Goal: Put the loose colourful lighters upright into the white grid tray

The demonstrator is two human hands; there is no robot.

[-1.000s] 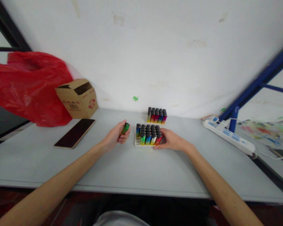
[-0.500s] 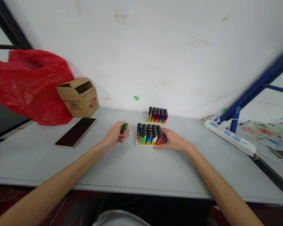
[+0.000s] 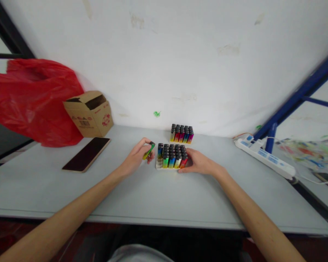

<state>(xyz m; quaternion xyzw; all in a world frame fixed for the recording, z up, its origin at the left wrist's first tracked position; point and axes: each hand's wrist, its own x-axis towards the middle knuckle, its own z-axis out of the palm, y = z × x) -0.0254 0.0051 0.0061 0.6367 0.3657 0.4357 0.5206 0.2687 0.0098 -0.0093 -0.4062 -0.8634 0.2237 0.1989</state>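
Observation:
A green and yellow lighter (image 3: 149,151) with a black top is pinched in my left hand (image 3: 137,157), just left of the front tray. The white tray (image 3: 159,164) holds rows of upright lighters (image 3: 172,161) in several colours; its left column has bare slots at the front. My right hand (image 3: 199,162) grips the tray's right side, thumb at the front corner and fingers beside the red lighter. Behind stands a second block of upright lighters (image 3: 182,134).
A phone (image 3: 86,154) lies at the left, near an open cardboard box (image 3: 91,114) and a red plastic bag (image 3: 38,103). A white power strip (image 3: 266,156) with cables lies at the right. A white wall (image 3: 207,72) rises behind the table (image 3: 164,200).
My left hand has moved slightly right toward the tray, and the lighter in it now shows more of its length, tilted. My right hand stays at the tray.

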